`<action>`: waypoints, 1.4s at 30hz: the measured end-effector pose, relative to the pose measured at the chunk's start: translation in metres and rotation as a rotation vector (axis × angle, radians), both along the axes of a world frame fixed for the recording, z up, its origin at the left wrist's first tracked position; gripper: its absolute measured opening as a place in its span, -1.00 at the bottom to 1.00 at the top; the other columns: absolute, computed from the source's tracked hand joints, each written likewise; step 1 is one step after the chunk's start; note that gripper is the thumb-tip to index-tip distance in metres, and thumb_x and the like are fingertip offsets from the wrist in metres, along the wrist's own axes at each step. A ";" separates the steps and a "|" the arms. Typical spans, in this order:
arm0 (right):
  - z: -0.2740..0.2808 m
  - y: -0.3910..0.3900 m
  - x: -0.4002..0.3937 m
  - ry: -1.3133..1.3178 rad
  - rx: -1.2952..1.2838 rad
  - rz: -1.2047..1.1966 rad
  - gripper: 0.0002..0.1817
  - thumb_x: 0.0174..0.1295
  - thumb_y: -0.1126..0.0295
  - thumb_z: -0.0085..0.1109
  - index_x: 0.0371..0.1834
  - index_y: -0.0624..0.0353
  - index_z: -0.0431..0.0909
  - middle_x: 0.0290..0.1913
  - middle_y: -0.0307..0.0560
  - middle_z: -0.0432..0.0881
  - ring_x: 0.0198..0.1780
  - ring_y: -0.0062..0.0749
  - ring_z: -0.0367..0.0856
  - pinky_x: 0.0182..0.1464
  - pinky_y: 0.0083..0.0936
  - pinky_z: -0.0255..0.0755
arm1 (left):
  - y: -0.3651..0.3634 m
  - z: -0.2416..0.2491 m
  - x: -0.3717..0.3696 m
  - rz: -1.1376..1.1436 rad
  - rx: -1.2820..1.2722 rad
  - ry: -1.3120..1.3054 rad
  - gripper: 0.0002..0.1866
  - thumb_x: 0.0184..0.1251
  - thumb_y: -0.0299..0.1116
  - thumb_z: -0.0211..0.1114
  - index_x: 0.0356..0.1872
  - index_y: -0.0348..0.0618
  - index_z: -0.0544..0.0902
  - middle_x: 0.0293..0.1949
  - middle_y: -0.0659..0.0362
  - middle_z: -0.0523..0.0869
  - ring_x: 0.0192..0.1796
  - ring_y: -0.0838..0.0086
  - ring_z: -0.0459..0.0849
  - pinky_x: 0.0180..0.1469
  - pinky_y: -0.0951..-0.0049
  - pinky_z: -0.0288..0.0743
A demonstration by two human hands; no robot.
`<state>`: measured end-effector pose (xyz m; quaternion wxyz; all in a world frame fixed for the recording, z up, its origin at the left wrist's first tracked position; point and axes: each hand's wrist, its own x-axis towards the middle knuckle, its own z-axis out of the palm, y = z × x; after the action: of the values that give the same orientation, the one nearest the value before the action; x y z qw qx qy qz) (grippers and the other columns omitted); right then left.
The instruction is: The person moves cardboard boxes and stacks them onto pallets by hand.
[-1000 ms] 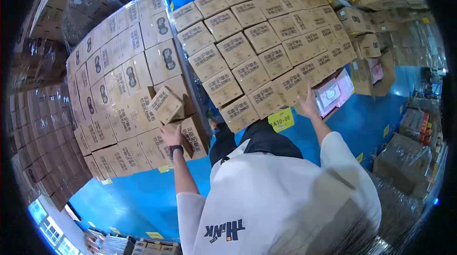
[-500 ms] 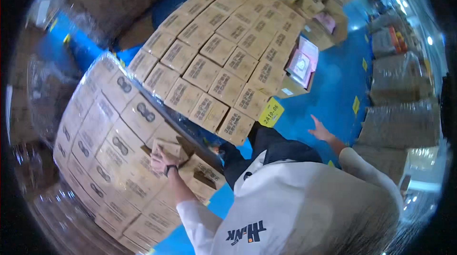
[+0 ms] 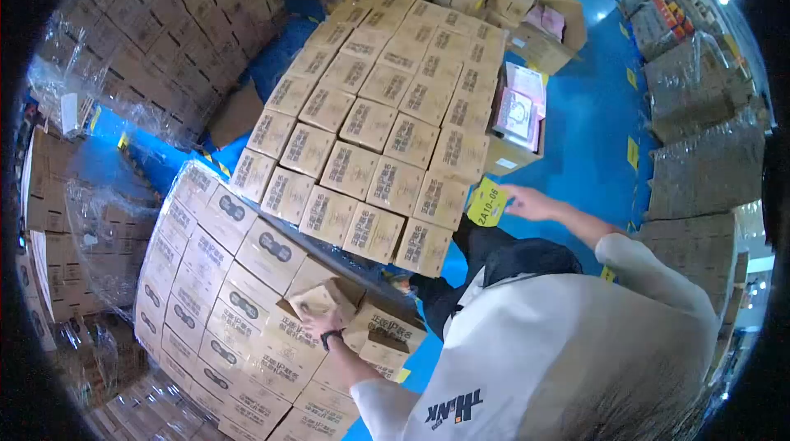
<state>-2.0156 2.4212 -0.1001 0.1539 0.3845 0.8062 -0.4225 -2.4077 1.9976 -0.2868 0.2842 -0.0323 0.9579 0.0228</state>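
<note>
My left hand, with a black band at the wrist, grips the near side of a small cardboard carton. The carton sits tilted at the opening of a box in the wrapped stack at lower left. Beside it is another box with its flap up and dark printing on its side. My right hand is out to the right, fingers extended and holding nothing. Close to its fingertips is a yellow tag marked 2A10-06, at the corner of the large carton stack.
An open carton with pink and white packages stands on the blue floor, right of the large stack. Wrapped pallets of cartons line the right side. More stacked cartons rise at upper left, with loose plastic film around them.
The view has shifted. My left hand has gone from lying over the carton to gripping its near side, and the carton is more tilted. My right hand has come in close to the yellow tag.
</note>
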 end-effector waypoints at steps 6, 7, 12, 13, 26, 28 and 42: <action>-0.016 -0.006 -0.099 0.225 -0.339 0.238 -0.15 0.13 0.14 0.35 0.44 0.08 0.12 0.26 0.17 0.39 0.14 -0.09 0.51 0.18 -0.25 0.39 | 0.094 0.080 0.121 0.380 1.238 0.206 0.24 -0.39 -0.46 0.63 0.41 -0.26 0.00 0.30 -0.07 0.22 0.36 0.20 0.20 0.40 0.19 0.13; -0.002 -0.010 -0.115 0.261 -0.375 0.243 -0.13 0.09 0.12 0.38 0.44 0.09 0.12 0.26 0.17 0.40 0.16 -0.08 0.50 0.19 -0.24 0.38 | 0.111 0.078 0.141 0.379 1.297 0.169 0.20 -0.39 -0.53 0.61 0.39 -0.27 0.02 0.30 -0.04 0.21 0.36 0.23 0.20 0.40 0.21 0.13; 0.044 0.007 -0.149 0.289 -0.365 0.232 -0.14 0.01 0.07 0.43 0.37 0.10 0.26 0.18 0.07 0.50 0.21 -0.23 0.47 0.22 -0.34 0.35 | 0.250 0.169 0.221 -0.059 1.162 0.172 0.22 -0.38 -0.34 0.68 0.38 -0.25 0.04 0.29 -0.07 0.21 0.33 0.19 0.23 0.37 0.21 0.16; 0.060 0.024 -0.149 0.201 -0.186 0.315 -0.15 0.00 0.07 0.43 0.37 0.09 0.28 0.18 0.01 0.52 0.22 -0.28 0.46 0.24 -0.37 0.35 | 0.275 0.185 0.229 -0.127 0.992 0.265 0.20 -0.36 -0.30 0.68 0.37 -0.28 0.06 0.28 -0.07 0.22 0.32 0.18 0.25 0.36 0.20 0.16; -0.076 0.305 -0.013 0.834 -0.565 -0.747 -0.44 0.13 0.31 0.25 0.21 0.28 0.43 -0.03 -0.14 0.61 -0.06 -0.45 0.58 -0.05 -0.54 0.43 | 0.269 0.122 0.244 0.174 1.003 0.150 -0.28 0.24 -0.40 0.33 0.38 -0.21 0.18 0.31 -0.04 0.30 0.36 0.24 0.29 0.37 0.24 0.16; -0.101 0.331 -0.017 0.791 -0.633 -0.773 -0.41 0.15 0.32 0.24 0.26 0.31 0.39 -0.18 -0.19 0.64 -0.26 -0.50 0.59 -0.17 -0.57 0.43 | 0.239 0.104 0.252 0.332 0.961 0.114 -0.33 0.25 -0.39 0.32 0.35 -0.18 0.22 0.25 -0.03 0.36 0.29 0.27 0.37 0.31 0.25 0.24; -0.198 0.323 -0.028 0.478 -0.080 -0.242 -0.32 0.22 0.55 0.13 0.44 0.26 0.15 0.33 0.09 0.39 0.37 -0.28 0.29 0.36 -0.45 0.12 | -0.003 0.000 0.344 0.742 0.275 0.131 -0.16 -0.09 -0.11 0.52 0.23 -0.29 0.38 0.08 -0.20 0.54 0.13 0.00 0.51 0.21 0.18 0.36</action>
<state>-2.0436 2.7446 -0.2986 -0.0774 0.3608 0.7505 -0.5483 -2.0634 1.9946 -0.2868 0.1965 -0.3363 0.8854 0.2537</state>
